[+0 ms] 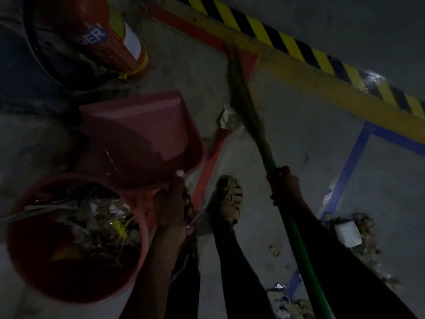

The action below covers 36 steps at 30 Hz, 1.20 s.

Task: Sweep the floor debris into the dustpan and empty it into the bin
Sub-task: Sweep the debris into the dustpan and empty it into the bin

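The dustpan (pixel 140 134) is smooth pink plastic with a light gloss. The bin (pixel 76 238) is red plastic, also a little glossy, with dry leaves and paper scraps inside. The broom (pixel 250 118) has rough straw-like bristles and a smooth green handle. The floor (pixel 287 146) is matt grey concrete with painted lines. The fire extinguisher (pixel 96 35) looks glossy red.

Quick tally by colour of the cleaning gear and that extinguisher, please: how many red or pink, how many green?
Red or pink: 3, the dustpan, the bin, the fire extinguisher
Green: 1, the broom handle
Total: 4
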Each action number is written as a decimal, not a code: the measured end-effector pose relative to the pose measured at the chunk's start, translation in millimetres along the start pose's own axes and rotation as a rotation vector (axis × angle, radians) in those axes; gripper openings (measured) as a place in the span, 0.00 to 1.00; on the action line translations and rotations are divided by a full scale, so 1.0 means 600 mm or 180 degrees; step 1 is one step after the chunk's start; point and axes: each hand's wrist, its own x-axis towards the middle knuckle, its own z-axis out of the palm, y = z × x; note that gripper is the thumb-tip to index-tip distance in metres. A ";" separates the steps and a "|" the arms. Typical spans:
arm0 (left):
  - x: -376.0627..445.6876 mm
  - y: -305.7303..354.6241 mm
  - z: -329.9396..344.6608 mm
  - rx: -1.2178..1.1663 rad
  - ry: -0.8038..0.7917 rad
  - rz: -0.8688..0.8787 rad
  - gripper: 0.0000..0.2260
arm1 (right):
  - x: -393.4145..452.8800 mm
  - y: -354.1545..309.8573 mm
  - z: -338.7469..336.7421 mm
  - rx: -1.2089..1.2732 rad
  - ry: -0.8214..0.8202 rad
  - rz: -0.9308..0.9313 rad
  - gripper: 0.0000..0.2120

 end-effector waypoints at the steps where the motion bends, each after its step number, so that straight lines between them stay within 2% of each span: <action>1: -0.002 -0.003 0.001 -0.0135 -0.0036 0.0068 0.25 | -0.010 0.014 -0.009 0.0012 0.0120 -0.0019 0.14; 5: -0.006 -0.017 -0.012 -0.0121 -0.0242 0.0125 0.23 | -0.042 0.041 -0.019 0.0242 0.0463 -0.0182 0.17; 9: -0.001 -0.024 -0.035 0.0011 -0.0384 0.0123 0.23 | -0.049 0.002 0.019 0.0336 0.0387 -0.0850 0.19; 12: 0.004 -0.030 -0.055 0.0077 -0.0478 0.0131 0.25 | -0.025 -0.055 0.066 0.0179 0.0188 -0.1277 0.30; 14: 0.011 -0.034 -0.067 0.0212 -0.0506 0.0060 0.27 | -0.011 -0.091 0.099 0.0195 -0.0099 -0.1359 0.34; 16: 0.018 -0.037 -0.076 0.0259 -0.0468 0.0030 0.27 | -0.004 -0.118 0.128 0.0371 -0.0347 -0.1150 0.30; 18: 0.023 -0.042 -0.084 0.0245 -0.0441 0.0125 0.27 | 0.000 -0.128 0.149 0.0414 -0.0497 -0.0850 0.20; 20: 0.020 -0.047 -0.088 0.0235 -0.0413 0.0233 0.25 | 0.002 -0.115 0.159 0.0312 -0.0325 -0.0706 0.11; 21: 0.019 -0.050 -0.090 0.0213 -0.0415 0.0262 0.25 | -0.001 -0.104 0.158 0.0323 -0.0212 -0.0663 0.10; 25: 0.000 -0.064 -0.095 0.0366 -0.0454 0.0292 0.24 | -0.010 -0.015 0.135 0.0066 0.0062 -0.0569 0.15; 29: -0.010 -0.081 -0.095 0.0488 -0.0576 0.0373 0.24 | -0.031 0.119 0.105 0.0676 0.0169 0.0085 0.12; 32: -0.025 -0.092 -0.100 0.0588 -0.0812 0.0285 0.25 | -0.058 0.222 0.091 0.0934 0.0457 0.0649 0.11; 36: -0.045 -0.104 -0.113 0.0738 -0.1023 0.0051 0.28 | -0.088 0.334 0.091 0.0979 0.1001 0.0887 0.11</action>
